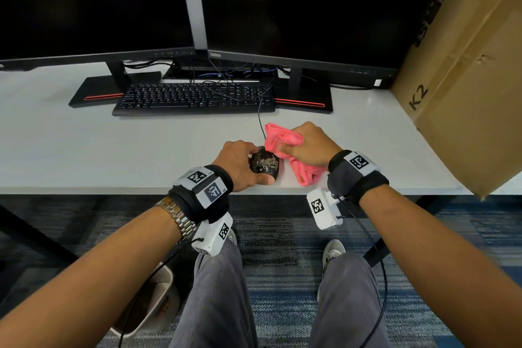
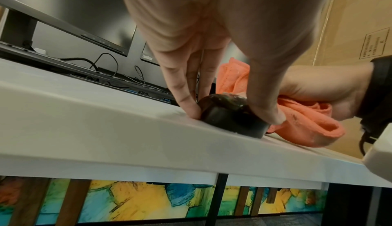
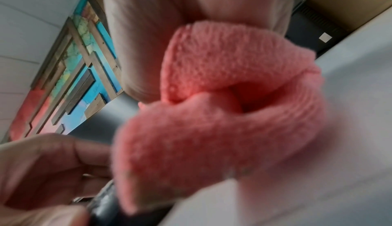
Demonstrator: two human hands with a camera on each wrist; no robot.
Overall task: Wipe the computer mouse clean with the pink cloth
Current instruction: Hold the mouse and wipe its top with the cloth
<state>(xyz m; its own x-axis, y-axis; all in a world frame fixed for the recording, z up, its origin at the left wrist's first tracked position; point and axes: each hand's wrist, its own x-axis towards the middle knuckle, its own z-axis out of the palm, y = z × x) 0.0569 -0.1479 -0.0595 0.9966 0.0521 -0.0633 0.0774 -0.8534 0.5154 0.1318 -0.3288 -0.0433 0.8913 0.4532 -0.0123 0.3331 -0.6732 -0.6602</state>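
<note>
The cloth [image 1: 285, 144] is a bright coral pink, with a fuzzy looped weave in the right wrist view. The mouse [image 1: 265, 164] is glossy black, mottled with greyish, faintly greenish smears on top. The surface [image 1: 113, 150] is plain pale grey-white. Behind it the monitors [image 1: 93, 0] and keyboard [image 1: 195, 99] are black, each monitor base edged with a thin red stripe [image 1: 299, 102]. The box [image 1: 466, 65] is plain brown cardboard with black print. The carpet [image 1: 282, 234] is speckled blue and charcoal in blocks. The wrist bands [image 1: 203, 192] are black with white tags bearing black square codes. A panel [image 2: 148, 201] under the surface is painted in yellow, turquoise and orange patches.
</note>
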